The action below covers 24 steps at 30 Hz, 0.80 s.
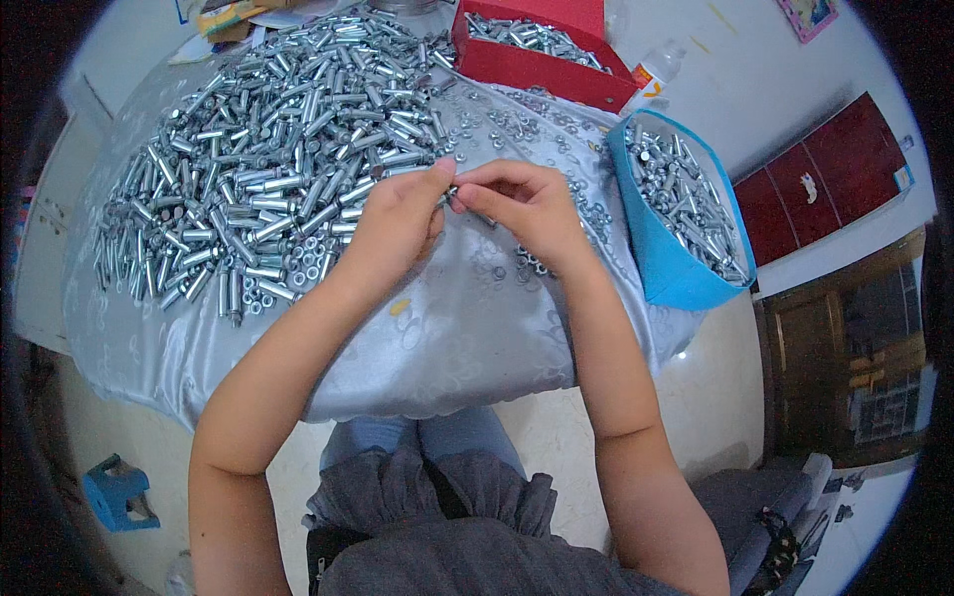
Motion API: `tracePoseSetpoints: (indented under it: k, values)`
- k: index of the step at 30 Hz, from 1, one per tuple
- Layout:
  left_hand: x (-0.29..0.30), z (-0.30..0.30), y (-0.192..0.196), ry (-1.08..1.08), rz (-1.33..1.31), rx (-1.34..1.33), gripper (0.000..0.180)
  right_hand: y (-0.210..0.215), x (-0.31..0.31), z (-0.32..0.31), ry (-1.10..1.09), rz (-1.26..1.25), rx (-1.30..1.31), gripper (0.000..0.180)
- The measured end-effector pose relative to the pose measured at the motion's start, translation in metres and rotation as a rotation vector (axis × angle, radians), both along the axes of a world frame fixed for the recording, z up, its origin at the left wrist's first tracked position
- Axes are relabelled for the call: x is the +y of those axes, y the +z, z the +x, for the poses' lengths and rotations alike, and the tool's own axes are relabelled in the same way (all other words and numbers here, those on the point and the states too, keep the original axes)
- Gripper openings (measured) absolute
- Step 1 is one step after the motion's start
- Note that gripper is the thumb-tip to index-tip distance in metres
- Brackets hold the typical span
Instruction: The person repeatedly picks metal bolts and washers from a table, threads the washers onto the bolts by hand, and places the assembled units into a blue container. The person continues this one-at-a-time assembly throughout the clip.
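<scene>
The left hand and the right hand of a seated person meet above the surface, which is draped in a shiny, silvery patterned cloth. Between their fingertips is a small metal piece, mostly covered by the fingers, so that its full form cannot be told. The left hand is curled, its thumb uppermost, and grips the piece from the left; the right hand pinches it from the right between thumb and forefinger.

To the left of and beyond the left hand spreads a broad heap of metal bolts, bright, cylindrical and lying in all directions, some across others. At its near edge, close to the left forearm, lies a cluster of loose nuts. Further small nuts are scattered beyond and to the right of the right hand.

At the far side stands an open red box containing more bolts of the same kind. At the right edge, a light-blue container with a rounded outline is likewise filled with bolts. A clear bottle with an orange-and-white label stands between the two, near the red box. On the floor, at lower left, is a blue stool.
</scene>
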<state>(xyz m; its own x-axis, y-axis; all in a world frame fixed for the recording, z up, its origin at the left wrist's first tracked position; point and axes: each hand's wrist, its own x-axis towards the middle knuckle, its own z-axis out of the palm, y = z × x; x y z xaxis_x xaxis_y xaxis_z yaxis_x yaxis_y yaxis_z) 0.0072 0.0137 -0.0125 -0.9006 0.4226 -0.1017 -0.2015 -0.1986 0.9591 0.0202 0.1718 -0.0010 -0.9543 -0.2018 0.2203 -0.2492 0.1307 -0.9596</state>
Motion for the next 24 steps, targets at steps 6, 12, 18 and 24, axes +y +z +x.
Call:
tracePoseSetpoints:
  k: [6,12,18,24]
  values:
    - [0.0,0.001,-0.001,-0.001,-0.14,0.248,0.039,-0.004,0.001,-0.001,0.03,-0.042,-0.024,0.015]
    - [0.003,-0.005,-0.002,0.0,-0.132,0.315,0.034,-0.005,0.001,0.001,-0.043,0.092,0.026,0.019]
    - [-0.003,-0.006,0.006,0.098,-0.066,0.011,0.03,0.016,0.027,0.015,0.117,0.649,0.074,0.024]
    - [-0.004,-0.007,0.005,0.128,-0.019,0.011,0.027,0.011,0.038,0.019,0.229,0.875,-0.011,0.024]
